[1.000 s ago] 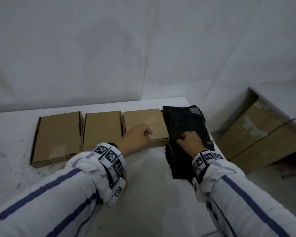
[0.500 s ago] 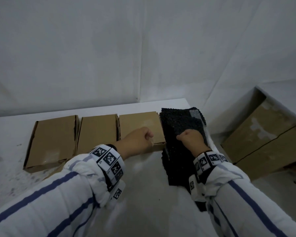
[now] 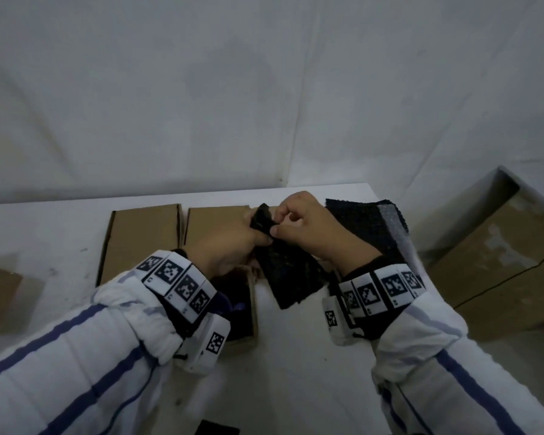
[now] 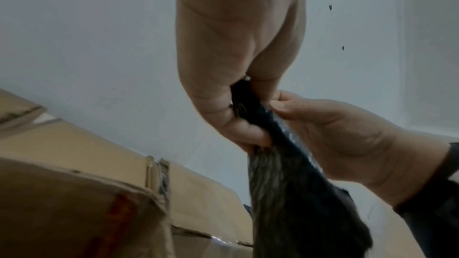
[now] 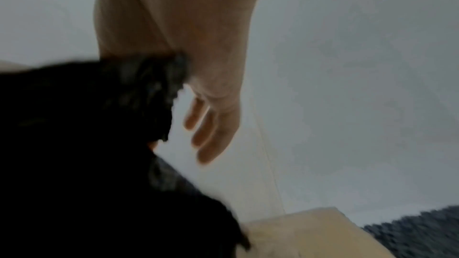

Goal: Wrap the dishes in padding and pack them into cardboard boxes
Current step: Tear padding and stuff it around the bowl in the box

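A sheet of black bubble-wrap padding point(image 3: 291, 277) hangs above the white table point(image 3: 296, 356) between both hands. My left hand point(image 3: 258, 235) grips its top edge from the left, and my right hand point(image 3: 278, 222) pinches the same edge from the right. In the left wrist view the left hand point(image 4: 244, 125) clamps the bunched sheet point(image 4: 285, 203) and the right thumb presses on it. The right wrist view is blurred, showing the dark sheet point(image 5: 87, 144) by the palm. No dish is visible.
A pile of black padding point(image 3: 366, 224) lies at the table's right back corner. Closed flat cardboard boxes point(image 3: 142, 240) point(image 3: 215, 227) line the back. An open box point(image 3: 252, 312) with dark contents sits under my left wrist. A large carton point(image 3: 500, 262) stands right of the table.
My left hand left the box top and my right hand rose from the pile. Both now hold one sheet lifted clear of the pile, further left.
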The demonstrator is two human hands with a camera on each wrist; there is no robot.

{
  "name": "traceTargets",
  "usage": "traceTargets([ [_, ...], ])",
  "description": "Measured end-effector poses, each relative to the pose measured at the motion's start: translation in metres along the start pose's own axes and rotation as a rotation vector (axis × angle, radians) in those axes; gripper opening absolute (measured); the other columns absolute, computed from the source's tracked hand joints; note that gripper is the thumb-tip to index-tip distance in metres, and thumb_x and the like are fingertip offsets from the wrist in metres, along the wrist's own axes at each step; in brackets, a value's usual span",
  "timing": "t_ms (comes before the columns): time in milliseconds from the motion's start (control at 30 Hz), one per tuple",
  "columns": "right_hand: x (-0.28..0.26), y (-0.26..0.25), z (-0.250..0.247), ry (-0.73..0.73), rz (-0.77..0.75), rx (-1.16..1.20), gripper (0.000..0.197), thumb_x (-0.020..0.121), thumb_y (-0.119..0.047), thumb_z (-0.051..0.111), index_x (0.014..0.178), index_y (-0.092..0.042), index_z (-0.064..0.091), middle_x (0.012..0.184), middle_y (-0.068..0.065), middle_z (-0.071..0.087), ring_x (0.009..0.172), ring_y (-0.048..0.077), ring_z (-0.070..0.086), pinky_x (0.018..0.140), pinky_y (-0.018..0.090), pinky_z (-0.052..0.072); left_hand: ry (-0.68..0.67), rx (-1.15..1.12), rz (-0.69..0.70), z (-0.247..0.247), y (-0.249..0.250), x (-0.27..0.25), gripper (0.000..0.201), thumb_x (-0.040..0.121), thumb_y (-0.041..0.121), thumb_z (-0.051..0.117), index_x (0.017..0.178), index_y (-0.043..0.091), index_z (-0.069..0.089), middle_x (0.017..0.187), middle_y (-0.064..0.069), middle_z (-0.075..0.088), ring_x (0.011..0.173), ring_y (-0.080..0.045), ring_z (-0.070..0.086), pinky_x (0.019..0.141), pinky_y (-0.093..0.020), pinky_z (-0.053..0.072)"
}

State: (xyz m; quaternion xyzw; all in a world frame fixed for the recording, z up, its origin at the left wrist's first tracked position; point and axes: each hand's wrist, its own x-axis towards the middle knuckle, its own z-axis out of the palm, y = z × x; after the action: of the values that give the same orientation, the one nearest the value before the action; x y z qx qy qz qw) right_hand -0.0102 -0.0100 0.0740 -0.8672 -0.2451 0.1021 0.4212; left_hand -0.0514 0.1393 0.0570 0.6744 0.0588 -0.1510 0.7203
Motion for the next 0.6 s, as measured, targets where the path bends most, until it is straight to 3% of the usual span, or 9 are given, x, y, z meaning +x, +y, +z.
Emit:
traceTargets([
  [67, 0.003, -0.008, 0.013, -0.145, 0.056, 0.007, 0.027, 0.083, -0.014, 0.068, 0.099, -0.024, 0.049, 0.11, 0.0, 0.051, 0.093, 0.014, 0.051, 0.072, 0.012, 0.042, 0.08, -0.071, 0.011, -0.023, -0.001, -0.01, 0.025, 0.089, -0.011, 0.048, 0.104, 0.01, 0.053, 0.1, -0.015, 0.061, 0.088, -0.024, 0.062, 0.063, -0.03, 0.055],
  [133, 0.004, -0.018, 0.027, -0.262, 0.078, 0.144, 0.045, 0.084, -0.008, 0.067, 0.116, -0.028, 0.042, 0.124, 0.005, 0.052, 0.102, 0.021, 0.057, 0.082, 0.024, 0.049, 0.162, -0.108, 0.07, -0.042, -0.002, -0.021, 0.027, 0.088, -0.014, 0.048, 0.092, 0.013, 0.05, 0.096, -0.013, 0.06, 0.089, -0.024, 0.062, 0.061, -0.03, 0.057],
  [233, 0.007, -0.032, 0.047, -0.292, -0.005, 0.116, 0.077, 0.081, -0.003, 0.067, 0.14, -0.037, 0.033, 0.133, -0.001, 0.048, 0.113, 0.016, 0.053, 0.095, 0.028, 0.047, 0.23, -0.095, 0.105, -0.058, -0.009, -0.038, 0.031, 0.087, -0.015, 0.049, 0.09, 0.016, 0.052, 0.092, -0.009, 0.061, 0.092, -0.023, 0.063, 0.072, -0.031, 0.055],
  [300, 0.009, -0.039, 0.061, -0.239, -0.014, -0.007, 0.068, 0.078, 0.001, 0.066, 0.135, -0.03, 0.047, 0.117, -0.005, 0.055, 0.106, 0.011, 0.053, 0.088, 0.023, 0.042, 0.176, 0.059, 0.07, -0.068, -0.016, -0.047, 0.029, 0.083, -0.008, 0.057, 0.097, 0.017, 0.058, 0.1, -0.011, 0.065, 0.101, -0.027, 0.062, 0.087, -0.038, 0.053],
  [367, 0.008, -0.04, 0.071, -0.178, 0.043, -0.055, 0.044, 0.077, 0.006, 0.062, 0.113, -0.018, 0.066, 0.095, -0.007, 0.061, 0.097, 0.011, 0.056, 0.081, 0.02, 0.04, 0.038, 0.352, -0.031, -0.078, -0.019, -0.059, 0.025, 0.074, 0.005, 0.064, 0.097, 0.016, 0.063, 0.103, -0.013, 0.066, 0.101, -0.028, 0.062, 0.092, -0.041, 0.05],
  [433, 0.004, -0.037, 0.074, -0.23, 0.099, -0.158, 0.029, 0.078, 0.005, 0.058, 0.095, -0.015, 0.071, 0.087, -0.006, 0.061, 0.092, 0.012, 0.057, 0.078, 0.021, 0.042, -0.011, 0.493, -0.104, -0.088, -0.024, -0.067, 0.02, 0.078, 0.004, 0.06, 0.091, 0.019, 0.063, 0.101, -0.008, 0.065, 0.096, -0.024, 0.06, 0.083, -0.036, 0.05],
  [467, 0.001, -0.037, 0.075, -0.302, 0.103, -0.253, 0.026, 0.081, 0.002, 0.058, 0.093, -0.016, 0.072, 0.089, -0.006, 0.06, 0.093, 0.012, 0.056, 0.079, 0.021, 0.043, 0.037, 0.549, -0.106, -0.093, -0.028, -0.068, 0.02, 0.084, 0.002, 0.057, 0.092, 0.02, 0.061, 0.101, -0.004, 0.063, 0.093, -0.021, 0.058, 0.077, -0.032, 0.05],
  [533, -0.007, -0.04, 0.082, -0.486, 0.097, -0.423, 0.024, 0.086, -0.007, 0.055, 0.099, -0.018, 0.072, 0.098, -0.007, 0.057, 0.098, 0.012, 0.054, 0.085, 0.021, 0.043, 0.187, 0.719, -0.127, -0.102, -0.037, -0.067, 0.021, 0.088, 0.004, 0.053, 0.101, 0.021, 0.056, 0.106, -0.002, 0.057, 0.087, -0.018, 0.055, 0.067, -0.027, 0.048],
  [600, -0.014, -0.045, 0.096, -0.665, 0.118, -0.618, 0.024, 0.092, -0.019, 0.051, 0.108, -0.016, 0.069, 0.106, -0.004, 0.061, 0.099, 0.015, 0.056, 0.086, 0.025, 0.046, 0.23, 0.834, -0.208, -0.107, -0.045, -0.066, 0.03, 0.089, 0.005, 0.052, 0.116, 0.018, 0.051, 0.113, -0.006, 0.055, 0.086, -0.018, 0.055, 0.062, -0.025, 0.047],
])
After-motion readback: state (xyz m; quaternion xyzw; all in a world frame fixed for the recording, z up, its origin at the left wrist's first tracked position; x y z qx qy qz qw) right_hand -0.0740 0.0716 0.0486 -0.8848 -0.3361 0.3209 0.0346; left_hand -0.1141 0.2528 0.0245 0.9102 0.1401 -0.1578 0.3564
